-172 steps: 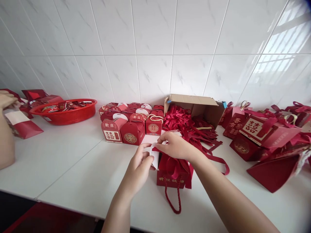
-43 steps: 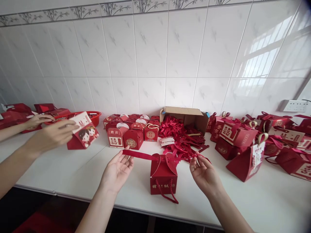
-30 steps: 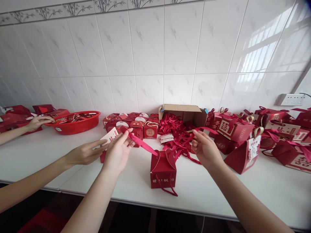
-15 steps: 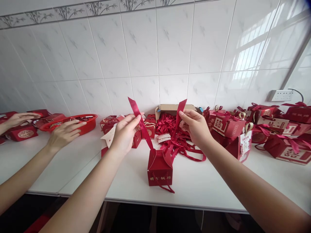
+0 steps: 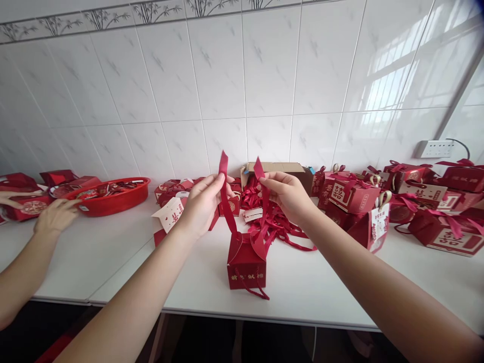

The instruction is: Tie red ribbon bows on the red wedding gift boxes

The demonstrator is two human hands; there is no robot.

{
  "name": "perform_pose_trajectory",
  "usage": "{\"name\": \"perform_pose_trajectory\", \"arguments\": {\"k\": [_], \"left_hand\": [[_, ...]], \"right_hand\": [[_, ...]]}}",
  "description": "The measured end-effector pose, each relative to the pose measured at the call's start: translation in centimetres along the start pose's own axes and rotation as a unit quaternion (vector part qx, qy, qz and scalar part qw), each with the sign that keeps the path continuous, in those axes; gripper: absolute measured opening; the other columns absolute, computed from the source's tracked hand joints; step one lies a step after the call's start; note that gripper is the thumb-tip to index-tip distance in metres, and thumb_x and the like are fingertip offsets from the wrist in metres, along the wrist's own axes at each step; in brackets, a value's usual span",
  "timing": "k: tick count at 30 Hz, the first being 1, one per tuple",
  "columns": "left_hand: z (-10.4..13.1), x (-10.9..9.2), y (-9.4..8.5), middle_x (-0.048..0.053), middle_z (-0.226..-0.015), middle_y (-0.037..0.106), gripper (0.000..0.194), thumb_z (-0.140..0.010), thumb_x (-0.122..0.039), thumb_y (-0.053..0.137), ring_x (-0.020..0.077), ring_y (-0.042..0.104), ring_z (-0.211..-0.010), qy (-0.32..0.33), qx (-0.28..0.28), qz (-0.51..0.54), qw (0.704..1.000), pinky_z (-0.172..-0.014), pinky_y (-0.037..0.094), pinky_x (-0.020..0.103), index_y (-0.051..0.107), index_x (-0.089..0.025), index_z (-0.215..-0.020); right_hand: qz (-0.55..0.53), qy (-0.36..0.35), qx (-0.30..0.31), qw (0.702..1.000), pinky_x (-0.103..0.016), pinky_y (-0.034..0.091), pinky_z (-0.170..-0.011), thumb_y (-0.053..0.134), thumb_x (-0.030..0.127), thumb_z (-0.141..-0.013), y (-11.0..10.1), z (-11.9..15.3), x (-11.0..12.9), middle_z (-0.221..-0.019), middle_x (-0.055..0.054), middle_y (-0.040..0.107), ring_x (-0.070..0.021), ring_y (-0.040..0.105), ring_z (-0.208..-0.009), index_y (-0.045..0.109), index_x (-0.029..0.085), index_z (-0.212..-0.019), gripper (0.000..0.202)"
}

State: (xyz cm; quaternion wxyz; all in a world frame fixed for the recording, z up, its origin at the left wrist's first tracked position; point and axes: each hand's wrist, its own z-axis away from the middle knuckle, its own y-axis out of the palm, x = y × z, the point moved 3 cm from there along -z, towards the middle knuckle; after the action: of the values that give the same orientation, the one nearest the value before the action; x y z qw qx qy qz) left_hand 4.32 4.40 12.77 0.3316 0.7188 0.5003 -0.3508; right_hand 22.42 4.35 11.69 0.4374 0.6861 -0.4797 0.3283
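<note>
A small red gift box with gold characters and a twisted cord handle stands on the white table near its front edge. Dark red ribbon comes up from the top flaps of the box. My left hand pinches one end of it above the box. The other ribbon end is pinched in my right hand, a short way across. Both ribbon tips point up past my fingers. Behind the box lies a heap of loose red ribbons.
A cardboard box stands against the tiled wall. Finished-looking red boxes with bows are stacked at right. More red boxes and a white card lie left of centre. A co-worker's hands are at left beside a red basin.
My hands have come closer together, bringing the two ribbon ends nearer each other above the box. The co-worker's hands have moved left, away from over the basin.
</note>
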Motion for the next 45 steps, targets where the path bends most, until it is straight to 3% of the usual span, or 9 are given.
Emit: {"name": "perform_pose_trajectory", "arguments": {"k": [6, 12, 17, 20, 26, 31, 33, 37, 45], "left_hand": [[0.0, 0.2, 0.6, -0.004, -0.058, 0.045, 0.024, -0.083, -0.04, 0.063, 0.0119, 0.049, -0.063, 0.013, 0.035, -0.089, 0.995, -0.069, 0.039, 0.026, 0.067, -0.019, -0.075], [0.0, -0.1, 1.1, -0.004, -0.055, 0.048, 0.027, -0.08, -0.041, 0.064, 0.0109, 0.044, -0.057, -0.005, 0.039, -0.193, 0.98, -0.06, 0.035, 0.025, 0.063, -0.018, -0.065], [0.0, 0.1, 0.7, -0.003, -0.058, 0.057, 0.01, -0.078, -0.024, 0.06, 0.0153, 0.058, -0.062, -0.083, 0.035, -0.126, 0.988, -0.063, 0.043, 0.027, 0.063, -0.019, -0.085], [-0.2, 0.2, 0.1, -0.004, -0.059, 0.057, 0.013, -0.074, -0.015, 0.058, 0.0152, 0.061, -0.06, -0.114, 0.017, -0.032, 0.993, -0.064, 0.048, 0.029, 0.06, -0.017, -0.086], [-0.2, 0.1, -0.3, 0.002, -0.072, 0.065, 0.01, -0.078, -0.019, 0.058, 0.0156, 0.064, -0.069, -0.138, 0.022, 0.058, 0.988, -0.069, 0.052, 0.031, 0.063, -0.015, -0.085], [0.2, 0.0, 0.0, 0.005, -0.088, 0.069, 0.023, -0.086, -0.037, 0.055, 0.0181, 0.066, -0.083, -0.033, 0.011, -0.09, 0.995, -0.073, 0.052, 0.031, 0.065, -0.018, -0.094], [0.5, -0.3, -0.3, 0.004, -0.089, 0.069, 0.023, -0.086, -0.038, 0.055, 0.018, 0.065, -0.084, 0.067, -0.04, -0.252, 0.965, -0.074, 0.049, 0.029, 0.066, -0.019, -0.095], [1.4, -1.0, -1.5, -0.002, -0.065, 0.061, 0.013, -0.082, -0.03, 0.061, 0.0126, 0.058, -0.062, 0.231, -0.135, -0.514, 0.815, -0.066, 0.044, 0.025, 0.066, -0.02, -0.088], [4.1, 0.3, -8.2, -0.004, -0.063, 0.05, 0.01, -0.081, -0.022, 0.054, 0.0118, 0.052, -0.056, 0.203, -0.136, -0.644, 0.725, -0.06, 0.042, 0.023, 0.061, -0.022, -0.087]], "right_hand": [[0.026, 0.01, 0.036, 0.999, -0.024, 0.046, -0.057, 0.074, 0.031, -0.066, 1.2, 0.0, 0.0, -0.069, 0.0, 0.066, -0.0095, 0.058, -0.056, 0.069, 0.015, -0.08, 0.022], [0.034, -0.046, 0.161, 0.985, -0.02, 0.034, -0.05, 0.07, 0.031, -0.075, 2.3, 0.2, 0.3, -0.07, 0.003, 0.06, -0.0039, 0.041, -0.052, 0.071, 0.016, -0.086, 0.018], [0.104, -0.09, 0.18, 0.974, -0.021, 0.039, -0.052, 0.064, 0.032, -0.082, 2.3, 0.3, 0.5, -0.067, 0.003, 0.059, -0.0058, 0.046, -0.054, 0.068, 0.016, -0.082, 0.017], [0.216, -0.162, 0.198, 0.942, -0.024, 0.046, -0.057, 0.058, 0.026, -0.087, 2.1, 0.4, 0.5, -0.072, 0.0, 0.065, -0.0089, 0.054, -0.058, 0.069, 0.017, -0.084, 0.014], [0.415, -0.378, 0.149, 0.814, -0.031, 0.054, -0.077, 0.045, 0.012, -0.09, 1.7, 0.9, 0.6, -0.096, -0.007, 0.071, -0.0167, 0.065, -0.088, 0.072, 0.019, -0.097, 0.028], [0.391, -0.378, 0.104, 0.833, -0.031, 0.054, -0.078, 0.051, 0.015, -0.088, 2.1, 1.2, 0.4, -0.097, -0.006, 0.071, -0.0173, 0.066, -0.09, 0.073, 0.02, -0.094, 0.023], [0.349, -0.338, 0.052, 0.873, -0.031, 0.053, -0.076, 0.056, 0.019, -0.086, 1.8, 1.4, 0.4, -0.096, -0.006, 0.072, -0.0178, 0.066, -0.089, 0.072, 0.02, -0.09, 0.017], [0.249, -0.185, -0.082, 0.947, -0.025, 0.045, -0.056, 0.06, 0.033, -0.084, -0.5, 2.5, 0.0, -0.071, -0.003, 0.067, -0.0151, 0.062, -0.067, 0.066, 0.017, -0.08, 0.017], [0.283, -0.031, -0.194, 0.939, -0.023, 0.037, -0.054, 0.058, 0.043, -0.081, -9.7, 7.5, -4.4, -0.06, 0.0, 0.057, -0.0123, 0.051, -0.057, 0.053, 0.019, -0.069, 0.028]]}}
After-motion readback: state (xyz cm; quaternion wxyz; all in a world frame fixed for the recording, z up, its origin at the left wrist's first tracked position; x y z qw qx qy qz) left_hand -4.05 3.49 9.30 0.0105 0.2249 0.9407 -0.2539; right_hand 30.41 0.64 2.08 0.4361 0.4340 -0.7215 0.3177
